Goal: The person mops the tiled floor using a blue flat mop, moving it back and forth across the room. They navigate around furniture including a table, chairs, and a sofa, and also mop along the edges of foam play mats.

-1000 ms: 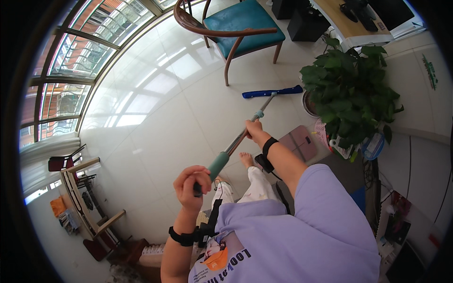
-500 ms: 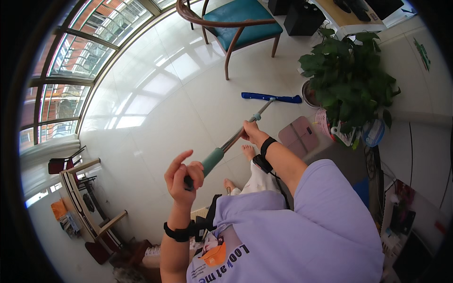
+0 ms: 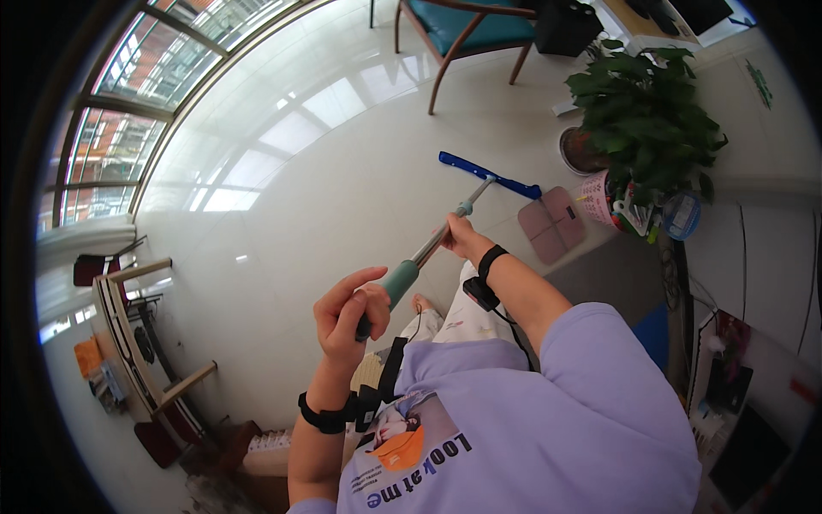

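Observation:
I hold a long-handled mop by its pole in both hands. Its narrow blue mop head [image 3: 490,175] rests on the pale tiled floor, slanting down to the right, close to a pink bathroom scale [image 3: 552,224]. My left hand [image 3: 351,310] is wrapped round the black end of the green grip [image 3: 400,281], with the index finger stretched out. Farther down, the fingers of my right hand [image 3: 459,236] close round the metal pole [image 3: 431,249], just below a pale green collar. Black bands circle both wrists.
Right of the mop head stand a leafy potted plant [image 3: 638,111] and a pink patterned bin [image 3: 596,195] with items in it. Beyond is a wooden chair with a teal seat [image 3: 467,26]. A wood-framed piece of furniture [image 3: 128,334] stands at the left, below tall windows.
The view has shifted. The mop head has turned, its right end now nearer me and beside the scale. Both hands keep their hold on the pole, and my right foot is no longer seen.

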Demonstrator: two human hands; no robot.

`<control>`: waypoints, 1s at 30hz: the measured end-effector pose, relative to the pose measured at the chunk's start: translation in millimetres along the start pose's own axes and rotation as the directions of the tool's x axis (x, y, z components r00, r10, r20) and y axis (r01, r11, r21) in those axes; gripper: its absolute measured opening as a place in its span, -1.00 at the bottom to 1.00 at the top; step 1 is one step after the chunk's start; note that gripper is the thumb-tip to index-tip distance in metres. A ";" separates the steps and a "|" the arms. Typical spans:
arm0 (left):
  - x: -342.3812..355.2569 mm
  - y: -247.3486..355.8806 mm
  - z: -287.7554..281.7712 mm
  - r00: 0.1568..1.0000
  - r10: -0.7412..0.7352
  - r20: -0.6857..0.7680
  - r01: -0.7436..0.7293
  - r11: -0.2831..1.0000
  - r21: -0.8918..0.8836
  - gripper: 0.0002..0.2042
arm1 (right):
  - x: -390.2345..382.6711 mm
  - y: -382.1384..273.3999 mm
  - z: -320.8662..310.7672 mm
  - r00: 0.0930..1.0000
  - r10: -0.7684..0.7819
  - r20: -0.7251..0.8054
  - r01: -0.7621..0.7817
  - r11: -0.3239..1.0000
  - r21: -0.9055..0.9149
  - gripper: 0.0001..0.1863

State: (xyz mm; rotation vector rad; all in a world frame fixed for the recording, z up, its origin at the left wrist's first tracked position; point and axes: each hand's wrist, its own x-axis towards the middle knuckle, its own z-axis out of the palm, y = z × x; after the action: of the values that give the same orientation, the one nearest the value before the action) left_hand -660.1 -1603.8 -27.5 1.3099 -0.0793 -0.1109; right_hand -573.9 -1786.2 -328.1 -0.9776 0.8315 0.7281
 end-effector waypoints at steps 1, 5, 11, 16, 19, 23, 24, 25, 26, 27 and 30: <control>-12.1 4.4 -7.8 1.000 0.009 -0.009 -0.009 1.000 -0.013 -0.67 | -5.2 11.1 8.2 1.000 0.016 0.014 -0.016 1.000 -0.008 -0.78; -52.8 28.9 -41.5 1.000 0.014 -0.016 -0.014 0.999 0.029 -0.67 | -27.4 51.5 49.5 0.988 0.097 0.117 -0.100 0.995 0.023 -0.77; -99.8 71.8 -75.6 0.999 -0.017 0.032 0.013 0.994 0.108 -0.66 | -55.6 109.3 117.0 0.962 0.248 0.117 -0.245 0.969 -0.042 -0.73; -127.9 106.6 -80.0 0.996 -0.062 -0.062 0.071 0.983 0.170 -0.67 | -69.2 149.3 159.3 0.910 0.383 0.158 -0.363 0.921 -0.141 -0.54; -136.9 120.9 -74.6 0.982 -0.136 -0.132 0.164 0.960 0.226 -0.67 | -73.8 160.6 177.3 0.877 0.444 0.184 -0.415 0.893 -0.174 -0.58; -139.0 126.4 -67.1 0.975 -0.153 -0.160 0.186 0.958 0.220 -0.67 | -74.3 159.0 190.5 0.854 0.486 0.187 -0.458 0.871 -0.174 -0.73; -138.6 126.6 -65.9 0.979 -0.130 -0.158 0.160 0.968 0.193 -0.66 | -73.5 155.7 189.0 0.845 0.487 0.221 -0.455 0.872 -0.182 -0.76; -137.4 125.8 -65.3 0.982 -0.104 -0.155 0.130 0.977 0.167 -0.65 | -71.9 151.6 187.5 0.853 0.481 0.204 -0.448 0.874 -0.190 -0.79; -136.3 125.4 -65.6 0.985 -0.073 -0.154 0.096 0.985 0.143 -0.65 | -72.9 149.8 184.6 0.872 0.445 0.203 -0.425 0.895 -0.137 -0.86; -134.9 123.7 -65.1 0.989 -0.063 -0.137 0.079 0.990 0.118 -0.64 | -70.4 144.1 181.5 0.867 0.438 0.237 -0.407 0.898 -0.171 -0.90; -132.5 115.2 -58.1 0.989 -0.076 -0.127 0.085 0.994 0.065 -0.65 | -61.1 122.2 165.6 0.892 0.403 0.203 -0.385 0.915 -0.123 -0.97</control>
State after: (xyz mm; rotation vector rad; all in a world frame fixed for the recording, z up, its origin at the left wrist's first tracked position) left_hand -780.3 -1502.1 69.5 1.3872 0.0763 -0.0957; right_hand -661.4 -1597.9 -273.3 -0.7827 0.8138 1.2088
